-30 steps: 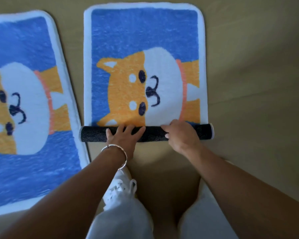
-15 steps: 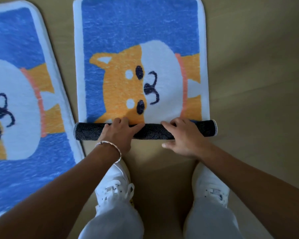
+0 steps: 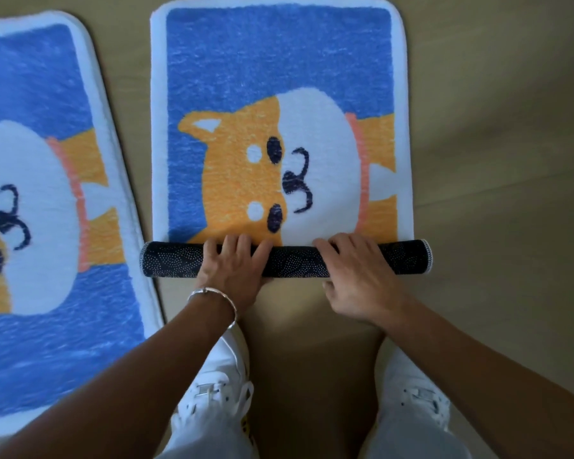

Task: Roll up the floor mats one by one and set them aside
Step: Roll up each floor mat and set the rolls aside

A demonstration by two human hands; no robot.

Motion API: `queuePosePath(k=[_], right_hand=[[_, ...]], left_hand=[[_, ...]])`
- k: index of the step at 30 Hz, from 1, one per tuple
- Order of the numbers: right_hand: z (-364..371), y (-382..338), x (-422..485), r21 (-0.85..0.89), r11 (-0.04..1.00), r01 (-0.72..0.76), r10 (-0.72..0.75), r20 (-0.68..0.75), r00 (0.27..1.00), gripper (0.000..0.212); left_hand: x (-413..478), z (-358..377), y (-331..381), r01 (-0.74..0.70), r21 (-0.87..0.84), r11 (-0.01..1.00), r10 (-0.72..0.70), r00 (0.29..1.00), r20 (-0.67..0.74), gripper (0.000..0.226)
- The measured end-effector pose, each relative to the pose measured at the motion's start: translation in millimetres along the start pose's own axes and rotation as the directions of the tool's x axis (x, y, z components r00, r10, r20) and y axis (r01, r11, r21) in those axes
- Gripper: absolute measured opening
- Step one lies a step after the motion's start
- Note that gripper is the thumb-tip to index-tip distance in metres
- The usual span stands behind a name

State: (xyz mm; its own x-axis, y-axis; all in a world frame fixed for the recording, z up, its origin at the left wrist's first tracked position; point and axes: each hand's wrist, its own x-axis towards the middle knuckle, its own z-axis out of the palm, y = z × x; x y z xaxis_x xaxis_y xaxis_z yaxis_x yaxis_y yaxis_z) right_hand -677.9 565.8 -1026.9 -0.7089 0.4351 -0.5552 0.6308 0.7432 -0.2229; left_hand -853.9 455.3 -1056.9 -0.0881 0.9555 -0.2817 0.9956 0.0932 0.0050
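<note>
A blue floor mat (image 3: 279,77) with an orange and white dog picture lies on the floor in front of me. Its near end is wound into a dark roll (image 3: 292,260) with white dots, lying crosswise. My left hand (image 3: 236,270) lies over the roll's left half, fingers curled over its top. On the right half, my right hand (image 3: 355,273) grips the roll, fingers over the far side and thumb at the near side. A second mat (image 3: 40,193) of the same design lies flat at the left.
Bare tan floor (image 3: 494,160) stretches to the right of the mat. My two white shoes (image 3: 219,392) (image 3: 418,402) stand just behind the roll. A narrow strip of floor separates the two mats.
The roll has moved a little farther up the mat, and it now covers the dog's near ear. Both hands stayed on it, shifting their hold slightly.
</note>
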Motion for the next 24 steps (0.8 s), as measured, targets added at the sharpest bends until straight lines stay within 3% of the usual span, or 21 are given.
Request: queuePosePath(k=[3, 6, 9, 12, 15, 18, 20, 23, 24], right_hand=[[17, -4, -1, -0.014, 0.998, -0.061, 0.059, -0.135, 0.989, 0.065], [18, -8, 5, -0.02, 0.992, -0.122, 0.117, -0.161, 0.98, 0.055], [1, -12, 18, 0.013, 0.993, -0.118, 0.118, -0.068, 0.991, 0.041], [-2, -8, 21, 0.03, 0.993, -0.11, 0.111, -0.004, 0.994, 0.04], [14, -10, 6, -0.119, 0.984, -0.129, 0.11, -0.15, 0.983, 0.051], [27, -10, 3, -0.1, 0.98, -0.174, 0.144, -0.254, 0.956, 0.053], [23, -11, 10, -0.071, 0.984, -0.164, 0.141, -0.255, 0.957, 0.048], [5, -11, 21, -0.018, 0.992, -0.121, 0.118, -0.137, 0.984, 0.041], [3, -10, 23, 0.003, 0.993, -0.121, 0.12, -0.102, 0.987, 0.04]], left_hand=[[7, -1, -9, -0.095, -0.026, 0.995, 0.096, 0.994, 0.043, 0.055], [3, -4, -12, -0.132, -0.014, 0.991, 0.133, 0.99, 0.036, 0.056], [-3, -7, 6, -0.04, 0.008, 0.999, 0.04, 0.999, 0.009, 0.066], [7, -20, 23, 0.117, 0.001, 0.993, -0.116, 0.982, 0.148, 0.063], [24, -24, 25, 0.192, -0.056, 0.98, -0.174, 0.955, 0.241, 0.044], [30, -27, 22, 0.186, -0.1, 0.977, -0.149, 0.943, 0.299, 0.041], [20, -25, 20, 0.139, -0.051, 0.989, -0.121, 0.958, 0.259, 0.048], [3, -12, 23, 0.073, 0.073, 0.995, -0.078, 0.995, 0.066, 0.064], [5, -13, 23, 0.08, 0.071, 0.994, -0.085, 0.995, 0.06, 0.065]])
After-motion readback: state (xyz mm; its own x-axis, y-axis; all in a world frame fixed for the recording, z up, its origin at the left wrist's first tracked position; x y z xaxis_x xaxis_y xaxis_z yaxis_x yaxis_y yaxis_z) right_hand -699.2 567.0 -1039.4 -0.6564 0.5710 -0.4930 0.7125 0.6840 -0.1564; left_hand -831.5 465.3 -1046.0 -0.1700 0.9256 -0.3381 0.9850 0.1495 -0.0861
